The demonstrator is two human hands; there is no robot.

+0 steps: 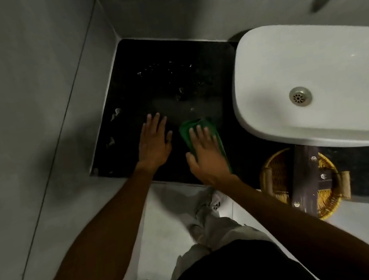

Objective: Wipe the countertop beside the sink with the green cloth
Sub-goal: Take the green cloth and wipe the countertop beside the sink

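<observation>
The dark countertop (167, 74) lies left of a white sink basin (314, 74). A folded green cloth (191, 127) lies flat on the counter near its front edge. My right hand (205, 153) presses down on the cloth with fingers spread, covering most of it. To the cloth's left, my left hand (154, 142) rests flat on the bare counter with fingers apart and holds nothing. Water drops glint on the far part of the counter.
A woven basket (274, 173) holding a dark packet (307, 178) stands on the counter in front of the sink. Grey walls (24, 93) close the counter at left and back. Small pale bits (116, 112) lie along the counter's left edge.
</observation>
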